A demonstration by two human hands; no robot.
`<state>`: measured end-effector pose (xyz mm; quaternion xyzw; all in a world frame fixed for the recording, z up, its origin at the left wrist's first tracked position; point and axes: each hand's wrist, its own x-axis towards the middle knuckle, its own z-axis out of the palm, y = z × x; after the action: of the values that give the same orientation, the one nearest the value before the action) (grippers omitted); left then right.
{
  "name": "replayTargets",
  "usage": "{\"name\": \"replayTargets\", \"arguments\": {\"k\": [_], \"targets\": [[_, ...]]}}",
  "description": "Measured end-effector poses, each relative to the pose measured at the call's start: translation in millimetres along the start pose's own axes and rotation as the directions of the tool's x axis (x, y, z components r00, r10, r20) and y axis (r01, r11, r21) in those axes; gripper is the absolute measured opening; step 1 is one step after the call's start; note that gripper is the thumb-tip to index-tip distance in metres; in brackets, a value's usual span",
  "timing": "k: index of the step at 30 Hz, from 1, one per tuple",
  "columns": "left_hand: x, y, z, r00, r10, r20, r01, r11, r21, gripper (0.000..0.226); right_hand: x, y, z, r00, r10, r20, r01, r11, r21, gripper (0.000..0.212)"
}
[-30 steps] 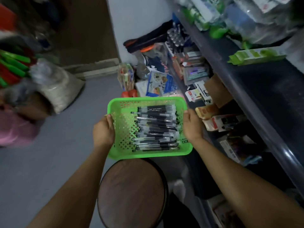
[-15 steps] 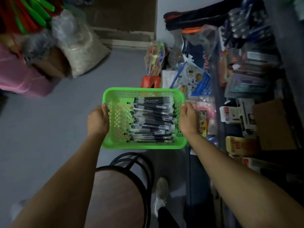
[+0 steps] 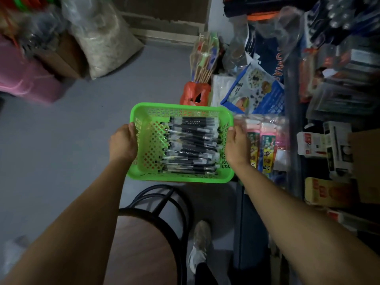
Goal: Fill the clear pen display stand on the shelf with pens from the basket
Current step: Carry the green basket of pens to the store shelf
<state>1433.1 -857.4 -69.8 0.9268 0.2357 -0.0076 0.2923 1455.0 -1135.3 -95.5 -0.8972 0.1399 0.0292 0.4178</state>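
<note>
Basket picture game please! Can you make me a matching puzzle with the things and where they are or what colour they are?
Things:
1. basket
2. pens
3. stool
4. left hand

Matches:
A. brown and round, nearer than the basket
B. bright green
C. lying in a heap inside the basket
D. gripping the basket's left rim

Pairs: 1-B, 2-C, 3-A, 4-D

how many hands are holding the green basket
2. The left hand grips the left rim of the green basket; the right hand grips the right rim. None appear hidden.
</note>
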Motion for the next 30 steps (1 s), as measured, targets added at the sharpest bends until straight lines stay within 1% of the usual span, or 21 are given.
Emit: {"name": "replayTargets", "arguments": {"k": [6, 10, 18, 22, 24, 26, 30], "targets": [[3, -7, 13, 1.000, 0.004, 0.010, -0.004, 1.000, 0.019, 0.045, 2, 14, 10, 0.999, 0.052, -0.005, -0.052, 0.998, -0.032, 0.033], [9, -8, 22, 1.000, 0.009, 0.010, -0.010, 1.000, 0.017, 0.045, 7, 19, 14, 0.998, 0.056, -0.015, -0.056, 0.998, -0.024, 0.033], [11, -11, 29, 0.998, -0.046, 0.032, 0.045, 0.998, 0.047, 0.046, 6, 19, 14, 1.000, 0.009, -0.022, -0.010, 0.999, -0.031, 0.030], [11, -10, 25, 0.997, -0.015, 0.073, 0.008, 0.996, 0.089, 0.045, 4, 13, 8, 1.000, -0.009, 0.008, 0.009, 0.997, -0.072, 0.027], [9, -8, 22, 0.995, 0.000, 0.101, -0.013, 0.992, 0.123, 0.042, 2, 11, 5, 1.000, -0.012, 0.016, 0.014, 0.994, -0.106, 0.030], [5, -5, 18, 0.992, -0.002, 0.125, -0.016, 0.991, 0.136, 0.038, -1, 8, 2, 0.999, -0.010, 0.031, 0.014, 0.989, -0.145, 0.028], [-6, 5, 10, 0.992, 0.009, 0.126, -0.027, 0.989, 0.145, 0.034, -11, -2, -9, 0.995, 0.000, 0.099, 0.020, 0.979, -0.203, 0.028]]}}
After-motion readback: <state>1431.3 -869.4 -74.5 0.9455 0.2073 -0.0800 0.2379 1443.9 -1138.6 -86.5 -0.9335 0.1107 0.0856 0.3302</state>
